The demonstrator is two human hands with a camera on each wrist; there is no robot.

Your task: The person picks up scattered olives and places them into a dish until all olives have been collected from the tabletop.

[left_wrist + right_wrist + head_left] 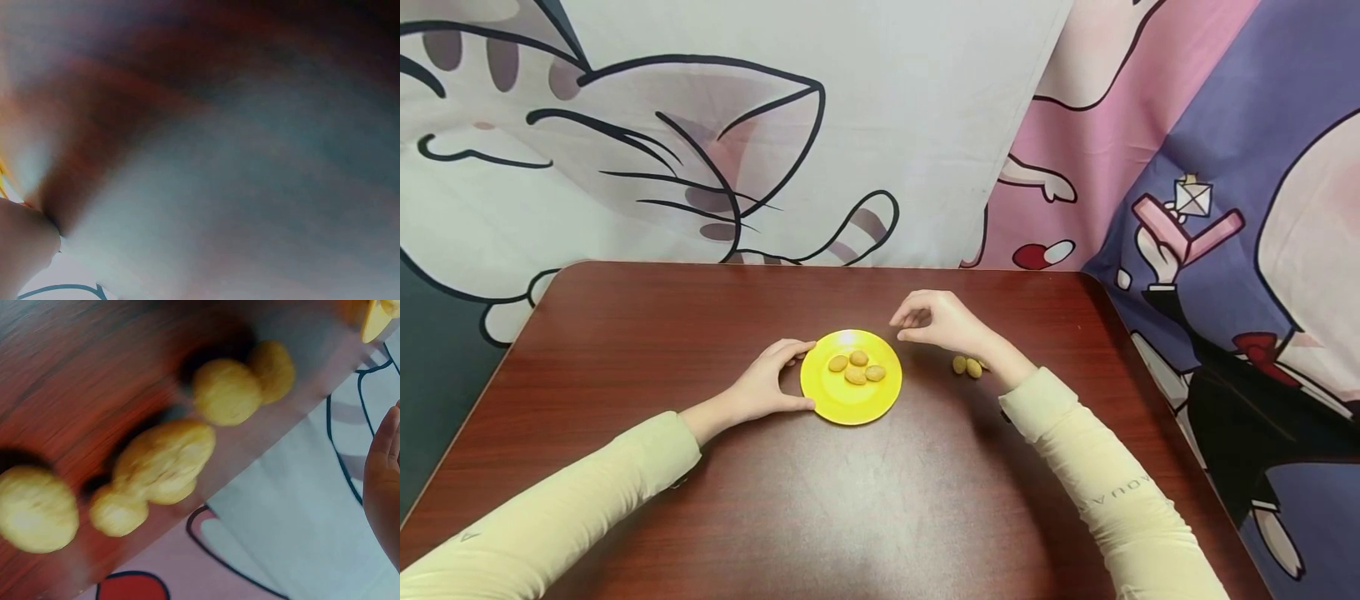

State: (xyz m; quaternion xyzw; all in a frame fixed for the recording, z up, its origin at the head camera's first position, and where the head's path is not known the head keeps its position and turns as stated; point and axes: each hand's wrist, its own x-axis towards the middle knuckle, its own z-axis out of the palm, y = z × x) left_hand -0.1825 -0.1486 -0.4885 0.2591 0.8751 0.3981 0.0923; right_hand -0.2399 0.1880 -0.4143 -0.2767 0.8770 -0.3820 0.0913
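Observation:
A round yellow plate (850, 407) lies on the table. On it are several small yellow-brown oval pieces (855, 376) that look like tiny potatoes. My left hand (765, 379) holds the plate's left rim, thumb at the near side and fingers at the far side. To the right of the plate my right hand (945, 322) hovers with loosely bent fingers, and nothing shows between them. More such oval pieces (973, 367) lie on the table under the right wrist, partly hidden by it. In the right wrist view several pieces (164, 456) lie in a loose cluster.
The dark red-brown wooden table (760, 508) has its far edge against a hanging cloth (925, 150) printed with cartoon figures. Another printed cloth (1217, 142) hangs along the right side. The left wrist view is mostly blurred.

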